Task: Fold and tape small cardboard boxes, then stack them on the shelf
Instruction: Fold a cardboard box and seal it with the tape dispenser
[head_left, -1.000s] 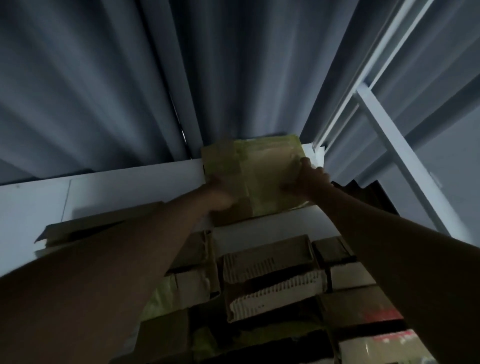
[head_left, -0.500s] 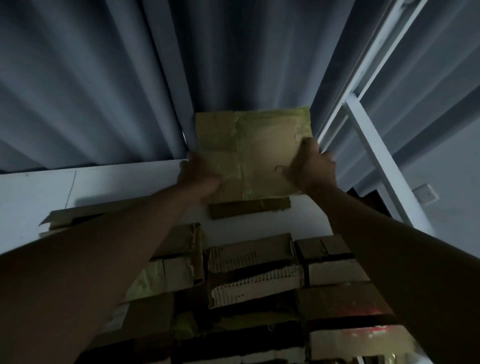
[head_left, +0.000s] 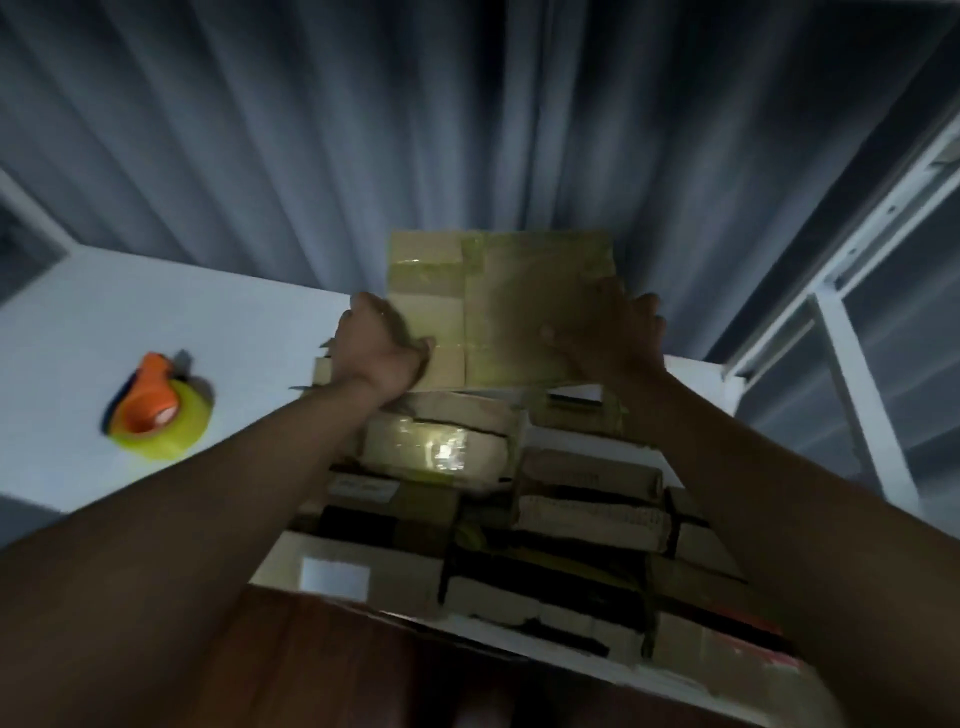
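Taped box (head_left: 519, 306), gripped at its sides by the left hand (head_left: 376, 353) and right hand (head_left: 613, 343), was at upper centre above the stacked boxes (head_left: 441, 441), where an off-centre landing could tip the uneven stack.

A white flat shelf top (head_left: 218, 322) carries an orange-handled dispenser with a yellow tape roll (head_left: 158, 410), well left of the left hand (head_left: 376, 345). Stacked brown cardboard boxes (head_left: 441, 441) fill the shelf below both hands.
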